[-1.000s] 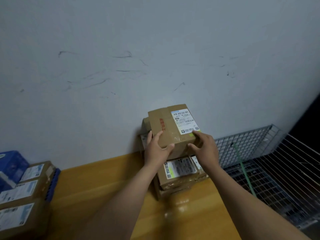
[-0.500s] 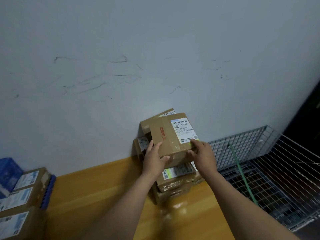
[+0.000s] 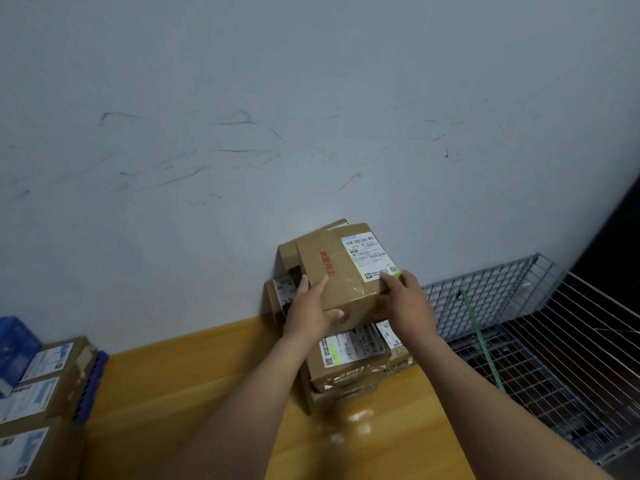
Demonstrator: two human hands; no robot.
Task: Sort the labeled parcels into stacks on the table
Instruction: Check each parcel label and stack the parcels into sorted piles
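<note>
- Grey-white wall [image 3: 311, 116], scuffed with dark marks, rises just beyond both hands.
- Yellow wooden surface [image 3: 194, 393] stretches below and to the left of the hands and carries all the stacked boxes.
- Wire cage [image 3: 554, 341] stands to the right of the right hand. No parcels are visible in the part that shows, so the supply may be nearly used up.
- Second pile [image 3: 41, 393] of labelled boxes sits far to the left of the left hand, beside a blue crate [image 3: 15, 341]. That group looks already sorted.
- Stack [image 3: 346, 372] of several brown parcels sits directly under the hands, pushed back near the wall.
- Top parcel [image 3: 339, 271] crowns that stack, tilted slightly. I cannot tell whether its full weight is resting yet.
- Left hand [image 3: 308, 310] grips its near left corner, fingers laid on the top face and thumb curled onto the front.
- Right hand [image 3: 408, 299] clasps the near right corner, fingertips touching the edge of the white label [image 3: 370, 256].
- Judged from this, the placing is almost done. Squaring the parcel and letting go remain.
</note>
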